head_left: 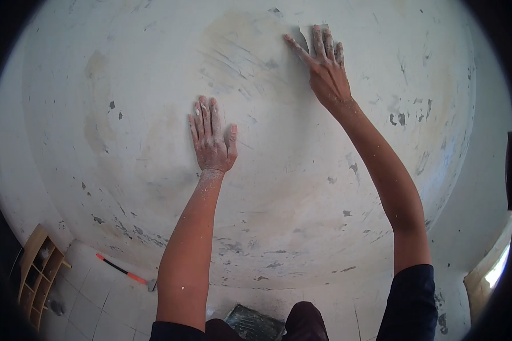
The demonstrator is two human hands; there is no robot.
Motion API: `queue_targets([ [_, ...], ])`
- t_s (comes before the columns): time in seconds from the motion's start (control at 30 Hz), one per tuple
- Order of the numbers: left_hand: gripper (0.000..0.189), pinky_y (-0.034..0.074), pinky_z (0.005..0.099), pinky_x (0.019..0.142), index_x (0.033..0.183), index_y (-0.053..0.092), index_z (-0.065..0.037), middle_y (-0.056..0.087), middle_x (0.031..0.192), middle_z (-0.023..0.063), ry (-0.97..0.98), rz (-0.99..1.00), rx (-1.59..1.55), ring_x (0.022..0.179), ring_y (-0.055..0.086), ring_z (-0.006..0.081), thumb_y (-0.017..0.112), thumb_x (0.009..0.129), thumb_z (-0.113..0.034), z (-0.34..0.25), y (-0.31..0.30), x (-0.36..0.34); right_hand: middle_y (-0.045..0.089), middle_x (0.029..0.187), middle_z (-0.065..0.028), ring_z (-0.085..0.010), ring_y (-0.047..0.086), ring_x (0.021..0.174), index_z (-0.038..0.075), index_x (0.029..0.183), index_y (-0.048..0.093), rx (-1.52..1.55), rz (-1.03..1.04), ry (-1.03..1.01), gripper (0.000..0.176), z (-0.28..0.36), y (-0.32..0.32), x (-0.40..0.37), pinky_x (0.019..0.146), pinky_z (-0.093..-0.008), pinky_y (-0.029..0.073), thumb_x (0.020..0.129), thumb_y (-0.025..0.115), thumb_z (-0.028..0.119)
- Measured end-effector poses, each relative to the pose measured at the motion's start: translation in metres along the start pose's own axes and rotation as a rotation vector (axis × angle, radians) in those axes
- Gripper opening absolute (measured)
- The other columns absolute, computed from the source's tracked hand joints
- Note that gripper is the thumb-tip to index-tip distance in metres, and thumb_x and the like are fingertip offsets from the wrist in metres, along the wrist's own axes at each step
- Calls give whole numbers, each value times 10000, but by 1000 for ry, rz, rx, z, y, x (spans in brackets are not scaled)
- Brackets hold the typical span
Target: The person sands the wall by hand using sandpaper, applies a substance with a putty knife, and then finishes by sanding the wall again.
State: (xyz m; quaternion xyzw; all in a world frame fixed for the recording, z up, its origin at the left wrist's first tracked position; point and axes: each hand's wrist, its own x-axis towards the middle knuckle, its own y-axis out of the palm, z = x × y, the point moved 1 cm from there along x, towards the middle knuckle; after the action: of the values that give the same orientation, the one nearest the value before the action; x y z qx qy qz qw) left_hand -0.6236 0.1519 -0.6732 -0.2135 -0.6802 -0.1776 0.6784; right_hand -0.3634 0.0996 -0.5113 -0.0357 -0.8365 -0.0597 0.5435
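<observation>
My left hand lies flat on the patchy white wall, its fingers stretched upward and the thumb out to the side; it holds nothing. Higher up and to the right, my right hand presses a thin dark grey sheet of sandpaper against the wall. Most of the sheet is hidden under the fingers; only its edges show beside the thumb and at the fingertips. White dust coats both hands. Scratches, beige patches and grey chipped spots mark the wall around them.
A long-handled scraper with a red and black handle lies on the tiled floor at lower left. Beside it is a wooden shelf unit. A dark tray sits near my knees. A bright opening is at right.
</observation>
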Motion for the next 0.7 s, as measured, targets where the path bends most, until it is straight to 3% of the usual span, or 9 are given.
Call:
queue_targets([
  [0.2, 739, 88, 535, 1293, 1641, 256, -6, 216, 1713, 217, -15, 10, 20, 1594, 174, 389, 432, 1056, -422, 1, -1, 0, 262, 1688, -232, -439, 249, 1562, 392, 1649, 276, 21, 45, 3, 939, -2, -4, -9, 1260, -622, 225, 891, 455, -133],
  [0.27, 731, 88, 533, 1293, 1642, 255, -10, 217, 1712, 218, -13, 4, -16, 1594, 175, 388, 428, 1057, -414, 0, -1, 0, 272, 1684, -237, -409, 248, 1569, 252, 1673, 244, 271, -63, 100, 985, -7, -4, -9, 1282, -565, 204, 815, 444, -189],
  [0.3, 731, 88, 533, 1293, 1642, 255, -10, 217, 1712, 218, -21, 2, -6, 1594, 175, 388, 428, 1057, -414, 1, -2, -1, 272, 1684, -237, -409, 248, 1569, 252, 1673, 244, 281, -65, 93, 985, -5, -6, -10, 1282, -565, 204, 815, 444, -189],
  [0.37, 719, 91, 531, 1293, 1643, 257, -14, 224, 1710, 219, -22, 9, -20, 1595, 177, 383, 419, 1061, -405, 1, -2, -1, 273, 1685, -233, -382, 236, 1577, 111, 1670, 211, 362, -116, 169, 997, -2, -11, -18, 1295, -530, 178, 761, 423, -240],
  [0.47, 696, 99, 521, 1293, 1637, 266, -2, 233, 1708, 218, -30, 10, 8, 1594, 185, 382, 392, 1070, -387, 3, 0, -2, 231, 1709, -205, -364, 179, 1596, 94, 1659, 252, 338, -53, -67, 1011, 30, -22, -56, 1310, -527, 123, 726, 461, -237],
  [0.57, 688, 100, 533, 1296, 1638, 228, 21, 217, 1712, 219, -115, -60, -90, 1594, 186, 378, 374, 1071, -342, 6, 1, -4, 190, 1735, -156, -314, 168, 1609, 114, 1657, 266, 625, 320, -295, 935, 81, -29, -131, 1320, -520, 110, 783, 535, -85],
  [0.6, 688, 100, 533, 1296, 1638, 228, 21, 217, 1712, 219, -122, -56, -88, 1594, 186, 378, 374, 1071, -342, 8, 2, -5, 145, 1745, -153, -301, 133, 1616, 130, 1665, 234, 641, 457, -445, 990, 97, -29, -156, 1325, -505, 101, 760, 587, -64],
  [0.63, 679, 111, 529, 1295, 1631, 232, 37, 230, 1705, 228, -133, -101, -134, 1591, 195, 383, 365, 1075, -329, 9, 3, -6, 137, 1747, -143, -292, 138, 1616, 135, 1669, 212, 556, 563, -637, 934, 112, -27, -176, 1328, -496, 96, 820, 588, 32],
  [0.7, 670, 121, 525, 1294, 1624, 237, 53, 242, 1699, 237, -143, -144, -175, 1588, 204, 388, 356, 1078, -317, 13, 4, -8, 144, 1746, -141, -282, 144, 1614, 137, 1669, 214, 736, 691, -771, 861, 123, -17, -187, 1328, -498, 108, 867, 522, 77],
])
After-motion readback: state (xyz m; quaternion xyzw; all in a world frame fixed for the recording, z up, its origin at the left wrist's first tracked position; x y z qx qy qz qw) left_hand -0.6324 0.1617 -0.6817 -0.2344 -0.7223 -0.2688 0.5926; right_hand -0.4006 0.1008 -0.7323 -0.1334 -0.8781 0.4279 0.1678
